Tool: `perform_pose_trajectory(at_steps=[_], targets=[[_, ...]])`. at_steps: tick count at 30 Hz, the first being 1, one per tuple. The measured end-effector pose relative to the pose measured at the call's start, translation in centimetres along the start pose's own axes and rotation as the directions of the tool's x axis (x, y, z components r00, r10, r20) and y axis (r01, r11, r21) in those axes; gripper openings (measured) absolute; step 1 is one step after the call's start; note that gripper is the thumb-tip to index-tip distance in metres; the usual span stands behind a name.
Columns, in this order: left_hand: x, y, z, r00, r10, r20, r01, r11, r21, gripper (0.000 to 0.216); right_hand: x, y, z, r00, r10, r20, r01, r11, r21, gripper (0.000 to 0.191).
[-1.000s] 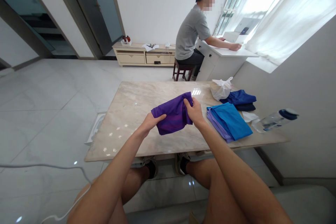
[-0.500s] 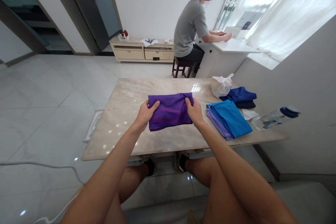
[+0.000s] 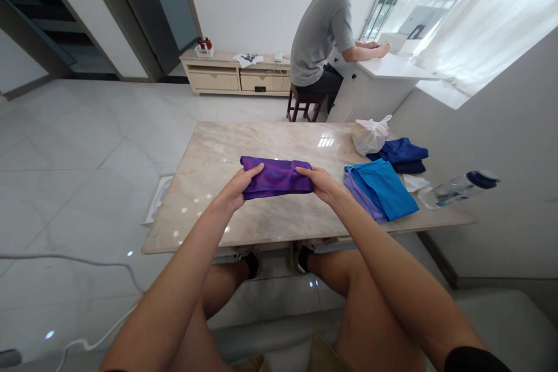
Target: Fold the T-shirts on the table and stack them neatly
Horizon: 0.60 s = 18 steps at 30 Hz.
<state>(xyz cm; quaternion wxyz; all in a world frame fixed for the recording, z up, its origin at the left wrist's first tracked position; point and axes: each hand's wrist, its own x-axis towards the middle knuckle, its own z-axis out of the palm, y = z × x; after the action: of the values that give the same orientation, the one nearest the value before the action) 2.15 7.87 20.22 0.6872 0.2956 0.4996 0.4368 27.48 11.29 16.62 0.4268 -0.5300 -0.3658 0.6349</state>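
Note:
A folded purple cloth (image 3: 277, 178) is stretched between my two hands above the marble-topped table. My left hand (image 3: 240, 185) grips its left end, thumb on top and fingers underneath. At the other end my right hand (image 3: 321, 181) pinches the cloth the same way. Its exact kind of garment or fabric cannot be made out. To the right of my right hand lies a folded bright blue cloth (image 3: 386, 189), resting on a lilac cloth (image 3: 362, 197).
On the table (image 3: 270, 224), a white plastic bag (image 3: 369, 136), dark blue folded fabric (image 3: 400, 154), a white tissue (image 3: 414, 182) and a clear water bottle (image 3: 455, 189) stand at the right. Beyond, a person (image 3: 322, 29) sits on a stool by a white desk (image 3: 399, 67).
The purple cloth looks narrower from front to back and is tilted more edge-on. Both hands keep hold of its ends and have shifted slightly left. The camera view has moved a little.

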Motion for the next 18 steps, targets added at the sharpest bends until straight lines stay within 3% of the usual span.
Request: perform_pose_trajectory(at_steps=[3,5,11,13,14,15,16,18], targets=[[0.2,-0.7,-0.4,0.995,0.096,0.002,-0.096,0.995,0.015,0.055,0.6,0.4,-0.5,0.962,-0.258,-0.087,0.243,0.958,-0.151,0.046],[0.6,-1.4,-0.8,0.989,0.149,-0.005,-0.149,0.988,0.042,0.061,1.1,0.7,-0.8,0.929,-0.356,-0.097,0.324,0.913,-0.249,0.053],[2.1,-3.7,-2.6,0.976,0.196,-0.093,-0.174,0.963,0.204,0.067,2.5,2.6,-1.5,0.901,-0.424,-0.094,0.354,0.842,-0.407,0.05],[2.2,-4.5,-3.6,0.99,0.12,-0.073,-0.089,0.939,0.331,0.064,2.4,3.2,-2.3,0.92,-0.386,-0.068,0.283,0.774,-0.566,0.041],[2.1,-4.9,-4.2,0.997,0.043,-0.071,-0.006,0.888,0.459,0.057,2.3,3.5,-2.9,0.95,-0.307,-0.05,0.189,0.696,-0.692,0.036],[1.9,-5.3,-4.8,0.995,-0.034,-0.089,0.082,0.778,0.623,0.049,2.1,3.7,-3.5,0.98,-0.195,-0.044,0.077,0.571,-0.818,0.033],[1.7,-5.6,-5.3,0.989,-0.083,-0.126,0.151,0.6,0.786,0.041,1.9,3.8,-4.2,0.995,-0.077,-0.059,-0.022,0.413,-0.911,0.032],[1.4,-6.0,-6.1,0.982,-0.067,-0.176,0.184,0.156,0.97,0.028,1.5,4.1,-5.4,0.991,0.079,-0.104,-0.115,0.143,-0.983,0.033]])
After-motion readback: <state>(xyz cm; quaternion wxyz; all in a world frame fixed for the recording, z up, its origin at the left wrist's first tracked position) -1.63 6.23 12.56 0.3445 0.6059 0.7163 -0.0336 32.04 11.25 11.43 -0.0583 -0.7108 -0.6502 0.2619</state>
